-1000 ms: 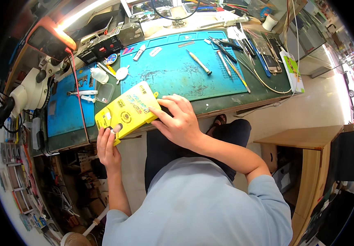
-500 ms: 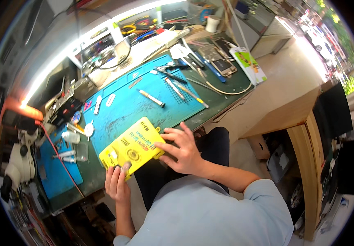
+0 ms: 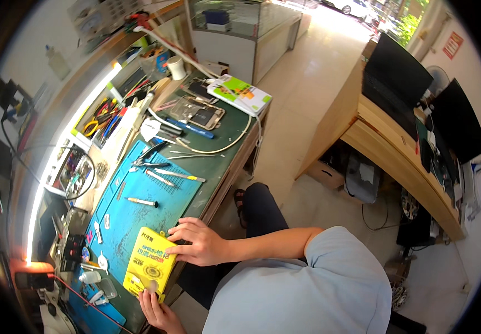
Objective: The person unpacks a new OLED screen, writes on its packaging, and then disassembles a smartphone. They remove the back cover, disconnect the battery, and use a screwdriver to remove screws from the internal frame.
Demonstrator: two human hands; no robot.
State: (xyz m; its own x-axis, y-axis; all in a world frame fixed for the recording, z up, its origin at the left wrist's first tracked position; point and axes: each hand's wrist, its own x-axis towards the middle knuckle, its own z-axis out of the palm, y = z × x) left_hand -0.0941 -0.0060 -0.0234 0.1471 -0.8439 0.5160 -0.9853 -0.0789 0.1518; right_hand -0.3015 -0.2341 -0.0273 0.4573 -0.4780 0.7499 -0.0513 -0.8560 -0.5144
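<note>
A flat yellow box with dark print and a round picture is tilted in front of me, over the near end of the blue work mat. My left hand grips its lower corner, the thumb on the printed face. At the upper right edge, the bent fingers of my right hand press onto the box; that thumb's tip is hard to make out. A small screwdriver lies on the mat just beyond the box. Whatever the box contains is hidden.
Tweezers and pens lie toward the mat's far right end. Beyond them are an opened phone, a white cable and a white-green box. Small bottles stand to the left. A wooden desk is off to the right.
My view has swung to the right, so the bench appears farther left. The yellow box is still in both hands and now looks more upright. My right fingers have closed in on its edge.
</note>
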